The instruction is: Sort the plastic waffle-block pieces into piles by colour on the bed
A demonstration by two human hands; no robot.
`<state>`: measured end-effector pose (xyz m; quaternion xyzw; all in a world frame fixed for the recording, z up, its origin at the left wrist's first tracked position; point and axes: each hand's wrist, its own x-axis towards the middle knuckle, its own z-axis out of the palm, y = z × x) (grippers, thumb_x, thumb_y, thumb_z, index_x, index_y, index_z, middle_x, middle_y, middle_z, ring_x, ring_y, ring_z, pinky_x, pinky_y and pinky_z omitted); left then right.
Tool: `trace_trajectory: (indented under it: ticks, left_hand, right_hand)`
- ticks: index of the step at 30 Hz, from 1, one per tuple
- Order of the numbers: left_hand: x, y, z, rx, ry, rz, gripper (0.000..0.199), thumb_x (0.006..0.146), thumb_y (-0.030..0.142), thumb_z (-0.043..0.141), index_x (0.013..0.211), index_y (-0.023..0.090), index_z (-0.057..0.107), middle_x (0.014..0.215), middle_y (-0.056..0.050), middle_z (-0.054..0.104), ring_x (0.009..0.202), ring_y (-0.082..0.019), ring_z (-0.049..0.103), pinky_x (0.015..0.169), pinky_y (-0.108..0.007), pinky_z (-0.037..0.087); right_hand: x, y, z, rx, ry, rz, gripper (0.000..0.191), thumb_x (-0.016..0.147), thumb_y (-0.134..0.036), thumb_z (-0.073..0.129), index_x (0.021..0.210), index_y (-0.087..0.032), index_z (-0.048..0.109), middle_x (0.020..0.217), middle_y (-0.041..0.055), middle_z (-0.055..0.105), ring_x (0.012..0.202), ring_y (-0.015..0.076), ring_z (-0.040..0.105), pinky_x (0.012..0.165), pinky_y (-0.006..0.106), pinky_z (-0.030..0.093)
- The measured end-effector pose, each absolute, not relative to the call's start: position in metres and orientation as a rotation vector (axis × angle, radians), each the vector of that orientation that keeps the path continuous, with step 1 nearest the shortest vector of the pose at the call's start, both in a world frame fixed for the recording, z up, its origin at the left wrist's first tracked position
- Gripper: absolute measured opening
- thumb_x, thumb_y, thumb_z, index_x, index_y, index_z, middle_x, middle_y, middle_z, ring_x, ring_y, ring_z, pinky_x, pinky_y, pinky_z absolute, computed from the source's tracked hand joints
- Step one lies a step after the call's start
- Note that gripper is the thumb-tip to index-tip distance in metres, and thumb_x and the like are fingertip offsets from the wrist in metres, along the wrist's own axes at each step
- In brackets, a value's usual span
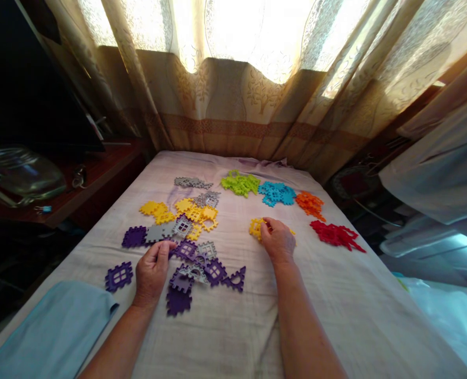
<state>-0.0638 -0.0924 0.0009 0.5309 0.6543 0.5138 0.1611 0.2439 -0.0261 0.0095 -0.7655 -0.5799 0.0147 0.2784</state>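
Observation:
My left hand (152, 271) is closed, thumb against fingers, at the edge of a purple interlocking tile (172, 251) that is partly hidden. Close to it lie a mixed heap of purple and grey tiles, among them a purple window tile (215, 271) and a plain purple tile (178, 302). Farther right, my right hand (279, 241) has its fingers closed on a yellow interlocking tile (256, 229), and more yellow shows past the knuckles. Another purple window tile (118, 276) lies alone left of my left hand. Yellow tiles (194, 212) are spread beyond the purple and grey heap.
Sorted piles of green (240, 184), blue (276, 194), orange (309, 204) and red tiles (337, 235) line the sheet's far and right side. Grey tiles (192, 183) lie at the back left. A light blue cloth (55, 326) covers the near left corner; a glass jug (22, 173) stands beyond.

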Motion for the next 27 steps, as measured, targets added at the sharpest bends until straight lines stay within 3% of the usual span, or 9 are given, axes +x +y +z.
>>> trace_trajectory:
  ticks: [10,17,22,27]
  left_hand:
    - [-0.063,-0.092,0.002,1.494,1.872,1.48,0.038,0.085,0.05,0.047,0.078,0.022,0.071,0.076,-0.003,0.075,0.076,-0.019,0.07,0.073,-0.028,0.055]
    - [-0.064,-0.092,0.001,1.487,1.861,1.468,0.037,0.085,0.049,0.047,0.079,0.021,0.071,0.077,-0.003,0.076,0.077,-0.018,0.07,0.075,-0.028,0.055]
    - [-0.063,-0.092,0.002,1.498,1.846,1.482,0.037,0.085,0.049,0.047,0.078,0.021,0.07,0.076,-0.003,0.075,0.076,-0.018,0.07,0.073,-0.028,0.056]
    - [-0.063,-0.093,0.004,1.502,1.852,1.47,0.036,0.085,0.049,0.047,0.077,0.022,0.07,0.076,-0.003,0.075,0.076,-0.018,0.071,0.074,-0.027,0.056]
  right_hand:
    - [0.228,-0.028,0.012,-1.909,-1.656,-0.043,0.03,0.09,-0.024,0.047,0.104,-0.017,0.073,0.1,0.0106,0.07,0.094,0.0224,0.059,0.087,0.032,0.042]
    - [0.163,-0.034,0.015,-1.694,-2.096,0.183,0.029,0.091,-0.02,0.051,0.111,-0.023,0.072,0.107,0.0072,0.069,0.099,0.02,0.059,0.09,0.029,0.043]
    - [0.14,-0.029,0.018,-1.678,-2.278,0.194,0.033,0.093,-0.028,0.054,0.123,-0.027,0.066,0.117,0.008,0.065,0.107,0.0223,0.055,0.091,0.033,0.042]
    - [0.134,-0.024,0.021,-1.743,-2.316,0.174,0.024,0.092,-0.035,0.056,0.107,-0.025,0.071,0.116,0.0083,0.064,0.107,0.024,0.054,0.088,0.034,0.042]
